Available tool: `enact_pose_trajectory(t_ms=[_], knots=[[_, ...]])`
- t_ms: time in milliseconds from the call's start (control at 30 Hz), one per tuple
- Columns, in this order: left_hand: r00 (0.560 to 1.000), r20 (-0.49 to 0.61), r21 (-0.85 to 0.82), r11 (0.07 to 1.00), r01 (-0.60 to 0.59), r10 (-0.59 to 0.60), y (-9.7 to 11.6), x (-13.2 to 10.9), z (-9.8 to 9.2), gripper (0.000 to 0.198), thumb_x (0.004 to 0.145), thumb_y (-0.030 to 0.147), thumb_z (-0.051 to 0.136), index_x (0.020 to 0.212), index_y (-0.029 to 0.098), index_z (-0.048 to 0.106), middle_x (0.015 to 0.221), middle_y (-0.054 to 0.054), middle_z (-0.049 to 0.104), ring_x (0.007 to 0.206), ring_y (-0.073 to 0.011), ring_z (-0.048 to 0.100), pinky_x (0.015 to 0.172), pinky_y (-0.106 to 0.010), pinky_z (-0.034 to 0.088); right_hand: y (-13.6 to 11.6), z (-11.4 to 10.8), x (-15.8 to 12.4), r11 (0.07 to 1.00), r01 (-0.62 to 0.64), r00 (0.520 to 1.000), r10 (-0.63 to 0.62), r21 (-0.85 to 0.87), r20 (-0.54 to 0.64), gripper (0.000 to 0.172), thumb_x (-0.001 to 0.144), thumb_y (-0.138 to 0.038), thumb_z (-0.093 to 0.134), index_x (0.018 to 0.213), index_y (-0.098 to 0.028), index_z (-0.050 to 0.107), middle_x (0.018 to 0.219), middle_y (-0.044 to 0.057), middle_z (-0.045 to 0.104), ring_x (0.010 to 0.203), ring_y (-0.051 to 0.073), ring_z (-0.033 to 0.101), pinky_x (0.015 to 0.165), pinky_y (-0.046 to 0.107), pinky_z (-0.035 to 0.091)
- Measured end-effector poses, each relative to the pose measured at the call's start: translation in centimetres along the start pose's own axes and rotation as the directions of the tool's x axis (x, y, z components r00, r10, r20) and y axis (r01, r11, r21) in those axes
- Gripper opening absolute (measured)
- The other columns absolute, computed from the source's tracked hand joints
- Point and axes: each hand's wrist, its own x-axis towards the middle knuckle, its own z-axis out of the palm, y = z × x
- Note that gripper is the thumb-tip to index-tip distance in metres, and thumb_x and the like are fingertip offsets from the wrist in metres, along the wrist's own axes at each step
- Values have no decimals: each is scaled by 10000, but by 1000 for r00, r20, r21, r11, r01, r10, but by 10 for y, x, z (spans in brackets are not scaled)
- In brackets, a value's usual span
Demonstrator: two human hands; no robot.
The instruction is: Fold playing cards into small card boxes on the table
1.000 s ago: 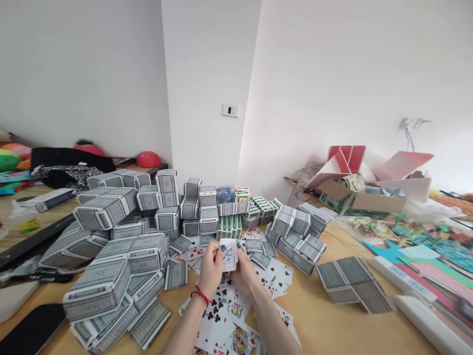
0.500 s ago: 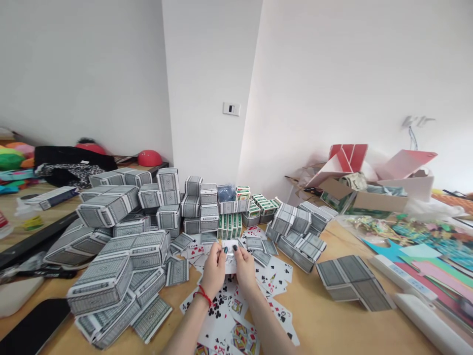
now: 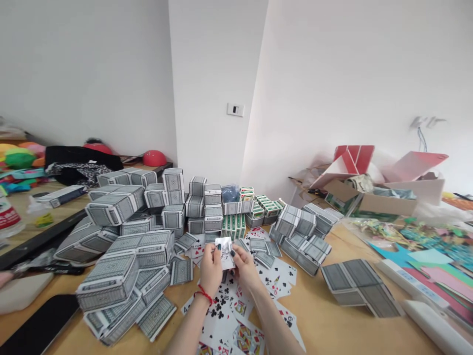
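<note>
A white playing card (image 3: pixel 223 252) with a dark printed figure is held up over the pile, its face toward me. My left hand (image 3: pixel 212 268) pinches its left side, thumb on the front; a red cord circles that wrist. On the card's right edge, my right hand (image 3: pixel 243 265) grips with thumb and fingers. Below my forearms spread loose face-up playing cards (image 3: pixel 218 323). Just beyond my hands stand green-and-white card boxes (image 3: pixel 233 226). Grey-backed folded-card blocks (image 3: pixel 155 246) are stacked to the left, with more blocks (image 3: pixel 303 231) to the right.
A flat joined card piece (image 3: pixel 360 286) lies at right, near a white power strip (image 3: pixel 412 286) and coloured paper sheets (image 3: pixel 436 266). Behind sits an open cardboard box (image 3: pixel 384 202). A black phone-like slab (image 3: pixel 44 323) lies front left. The wall pillar (image 3: pixel 218 98) rises behind the stacks.
The card is raised and tilted so more of its face shows. My right hand has shifted to the card's right edge. The whole view has swung slightly left.
</note>
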Motion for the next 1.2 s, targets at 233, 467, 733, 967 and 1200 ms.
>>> enact_pose_trajectory(t_ms=[233, 467, 733, 967, 1200], knots=[[998, 58, -14, 1000, -15, 16, 1, -3, 0, 91, 755, 270, 408, 688, 218, 374, 586, 44, 438, 515, -126, 435, 494, -221, 339, 16, -8, 4, 990, 50, 991, -66, -134, -118, 197, 661, -326, 605, 623, -212, 449, 475, -79, 396, 375, 74, 319, 369, 194, 255], [959, 278, -208, 972, 108, -47, 4, -6, 1, 175, 752, 330, 431, 647, 215, 351, 510, 74, 332, 441, -98, 342, 420, -198, 289, -1, -7, 0, 993, 103, 974, -113, -60, -195, 141, 678, -291, 587, 618, -187, 514, 533, -47, 431, 459, 90, 344, 438, 210, 280], [981, 196, -69, 998, 7, 7, -1, -1, -3, 143, 743, 281, 430, 772, 192, 539, 641, 13, 536, 577, -139, 482, 526, -226, 378, -3, -8, 3, 980, 114, 977, -140, -164, -159, 86, 672, -251, 543, 674, -174, 581, 586, -30, 493, 522, 109, 395, 498, 216, 319], [951, 309, -232, 969, 81, -5, -4, 3, -4, 257, 722, 303, 469, 915, 181, 588, 746, -9, 616, 650, -157, 549, 570, -237, 428, 0, -8, 4, 993, 81, 980, -96, -87, -174, 140, 668, -234, 508, 747, -169, 603, 603, -25, 535, 529, 116, 435, 513, 219, 346], [937, 347, -284, 950, 134, -29, -4, 4, -4, 303, 689, 298, 494, 944, 172, 600, 752, -15, 642, 634, -162, 567, 567, -244, 442, 4, -7, 6, 990, -3, 980, 31, 141, -195, 68, 601, -210, 550, 667, -208, 536, 508, -66, 479, 429, 103, 403, 436, 210, 322]])
